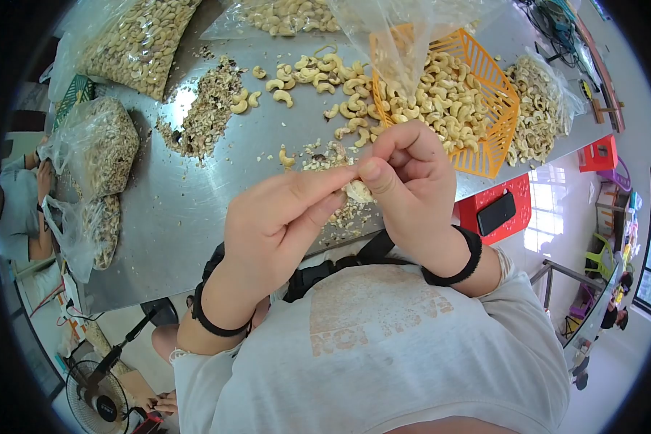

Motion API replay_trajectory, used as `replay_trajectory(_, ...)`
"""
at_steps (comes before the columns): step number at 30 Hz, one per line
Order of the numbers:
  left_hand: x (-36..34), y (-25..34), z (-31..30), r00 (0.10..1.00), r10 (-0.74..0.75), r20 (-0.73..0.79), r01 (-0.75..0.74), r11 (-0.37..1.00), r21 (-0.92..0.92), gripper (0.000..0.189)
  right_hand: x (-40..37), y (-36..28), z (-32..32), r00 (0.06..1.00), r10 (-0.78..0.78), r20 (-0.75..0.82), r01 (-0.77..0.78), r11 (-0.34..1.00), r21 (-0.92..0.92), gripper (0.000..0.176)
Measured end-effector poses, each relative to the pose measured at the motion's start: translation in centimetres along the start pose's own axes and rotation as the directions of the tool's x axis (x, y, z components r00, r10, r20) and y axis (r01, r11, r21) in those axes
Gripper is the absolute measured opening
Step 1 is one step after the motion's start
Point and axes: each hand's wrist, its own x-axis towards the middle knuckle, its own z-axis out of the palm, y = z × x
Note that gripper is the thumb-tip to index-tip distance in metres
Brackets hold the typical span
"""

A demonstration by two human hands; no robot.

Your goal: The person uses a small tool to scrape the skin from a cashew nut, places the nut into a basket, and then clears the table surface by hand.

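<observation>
Pale cashew kernel (357, 192) sits pinched between both hands, above the near edge of the steel table (166, 210). The left hand (275, 220) has its fingers closed on it from one side — the right hand (412, 181) curls over it, thumb pressed on top. Beyond lie loose cashews (304, 76), an orange basket (500, 108) heaped with kernels, husk scraps (206, 112) and a plastic bag (141, 40) of nuts.

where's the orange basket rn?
Head view, right of centre on the metal table: the orange basket lies just beyond the right hand, heaped with cashews, a bag of cashews at its right.
</observation>
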Motion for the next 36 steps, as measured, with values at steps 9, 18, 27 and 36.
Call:
replay_trajectory(9,-0.3,0.5,0.0,0.985,-0.167,0.048,0.173,0.963,-0.207,0.026,0.0,0.1,0.0,1.000,-0.011,0.003,0.011,1.000,-0.009,0.015)
replay_trajectory(18,-0.3,0.8,-0.6,0.910,-0.370,0.189,0.414,0.846,-0.336,0.022,0.0,0.0,0.3,1.000,-0.015,-0.010,0.016,1.000,0.020,0.013)
replay_trajectory(27,-0.3,0.3,-0.1,0.916,-0.374,0.145,0.392,0.758,-0.521,0.017,0.2,-0.1,0.0,0.992,0.106,0.061,-0.108,0.994,0.033,0.013)
replay_trajectory(36,0.0,0.3,0.0,0.888,-0.453,0.083,0.409,0.694,-0.593,0.017,0.5,-0.6,-0.3,0.957,0.236,0.169,-0.263,0.952,0.159,0.013)
